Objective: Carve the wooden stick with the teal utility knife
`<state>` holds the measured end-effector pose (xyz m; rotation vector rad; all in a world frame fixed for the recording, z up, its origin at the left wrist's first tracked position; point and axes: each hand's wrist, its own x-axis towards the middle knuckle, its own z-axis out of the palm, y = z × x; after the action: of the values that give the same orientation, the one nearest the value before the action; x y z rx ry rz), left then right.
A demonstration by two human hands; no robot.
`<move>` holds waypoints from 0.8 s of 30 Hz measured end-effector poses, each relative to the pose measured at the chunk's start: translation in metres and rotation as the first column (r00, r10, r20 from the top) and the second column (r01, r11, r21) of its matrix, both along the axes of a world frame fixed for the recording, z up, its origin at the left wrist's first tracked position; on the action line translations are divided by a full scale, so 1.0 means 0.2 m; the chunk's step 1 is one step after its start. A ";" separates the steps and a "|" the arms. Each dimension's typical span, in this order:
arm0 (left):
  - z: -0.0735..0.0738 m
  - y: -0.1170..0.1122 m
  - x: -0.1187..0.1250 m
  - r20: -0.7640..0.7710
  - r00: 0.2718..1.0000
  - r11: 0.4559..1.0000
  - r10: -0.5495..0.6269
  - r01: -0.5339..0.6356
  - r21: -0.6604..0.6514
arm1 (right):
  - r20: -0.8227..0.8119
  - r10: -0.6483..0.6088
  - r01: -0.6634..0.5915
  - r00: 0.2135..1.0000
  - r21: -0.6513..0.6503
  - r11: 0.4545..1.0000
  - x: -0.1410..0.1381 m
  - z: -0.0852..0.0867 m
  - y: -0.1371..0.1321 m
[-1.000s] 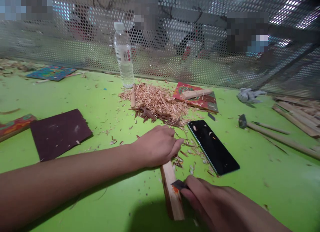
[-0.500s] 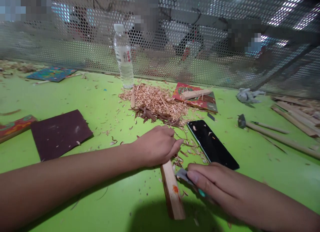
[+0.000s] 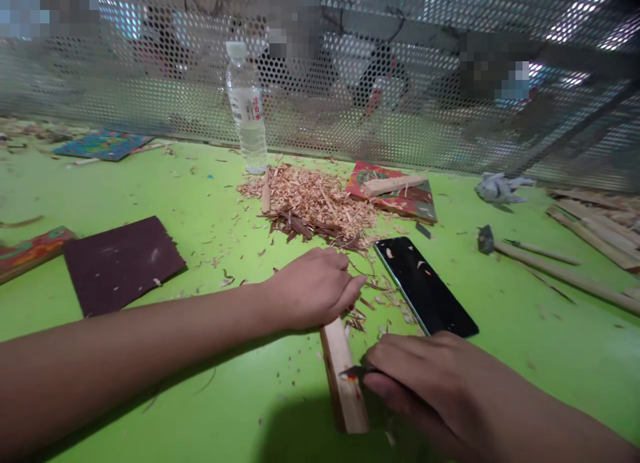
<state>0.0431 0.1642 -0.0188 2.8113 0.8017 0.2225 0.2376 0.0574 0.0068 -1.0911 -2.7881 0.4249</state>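
Note:
A squared wood stick (image 3: 341, 346) lies on the green table, its near end toward me. My left hand (image 3: 316, 286) is closed over the far end of the stick and pins it down. An orange-red stain marks the stick's top face. My right hand (image 3: 415, 383) is closed round a knife (image 3: 356, 370), whose blade lies across the stick at the stain; the handle is hidden in my fingers. Loose shavings lie just right of the stick. Beyond my right hand is a black phone (image 3: 427, 286) with a few shavings on its screen.
A shavings heap (image 3: 320, 203) and a water bottle (image 3: 247, 110) stand before a perforated metal screen (image 3: 300, 130). Dark sandpaper (image 3: 125, 266) lies left. A painted board (image 3: 390, 191) bears a wood piece. A hammer (image 3: 550, 266) and wood strips (image 3: 595, 236) are at right. People show behind the screen.
My right hand has turned over and moved slightly left, bringing the knife blade from beside the stick onto its stained top. My left hand stays on the stick's far end.

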 end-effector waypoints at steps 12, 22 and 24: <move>0.00 -0.01 -0.01 0.039 0.999 1.000 0.002 -0.002 -0.001 | 0.014 0.006 -0.008 1.000 0.177 0.984 0.04 -0.02 0.01; 0.00 -0.01 -0.02 0.045 0.999 1.000 0.012 -0.012 -0.013 | 0.060 0.066 -0.064 0.996 -0.032 0.997 0.07 0.00 0.01; 0.00 -0.01 -0.02 0.040 0.999 1.000 0.014 -0.013 -0.013 | 0.042 0.043 -0.044 0.998 0.015 0.999 0.07 0.00 0.01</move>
<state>0.0398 0.1627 -0.0189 2.7808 0.8109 0.2739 0.2517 0.0601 0.0062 -1.0494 -2.8508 0.3890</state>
